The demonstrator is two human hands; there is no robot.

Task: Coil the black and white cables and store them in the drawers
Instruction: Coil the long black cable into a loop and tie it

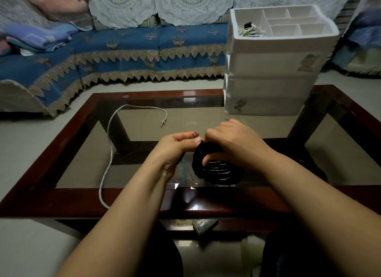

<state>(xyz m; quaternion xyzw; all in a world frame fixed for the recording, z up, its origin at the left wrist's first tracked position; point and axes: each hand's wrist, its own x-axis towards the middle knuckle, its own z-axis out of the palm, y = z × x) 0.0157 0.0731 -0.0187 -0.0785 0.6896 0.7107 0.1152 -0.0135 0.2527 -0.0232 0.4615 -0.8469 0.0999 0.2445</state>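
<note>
A coiled black cable (218, 171) stands on edge on the glass table top (144, 173). My right hand (235, 142) grips the top of the coil, thumb through its middle. My left hand (179, 144) pinches a thin dark tie at the coil's upper left. A white cable (109, 153) lies uncoiled on the left of the table, its plug (162, 123) near the middle, its other end running off the front edge. A white drawer unit (272, 70) stands at the table's back right, its top tray holding a bundled white cable (249, 31).
The table has a dark red wooden frame (61, 198) around the glass. A sofa with a blue lace-trimmed cover (123, 49) stands behind it, with folded cloths (35, 37) at the left. A small packet (204, 225) lies on the shelf under the table.
</note>
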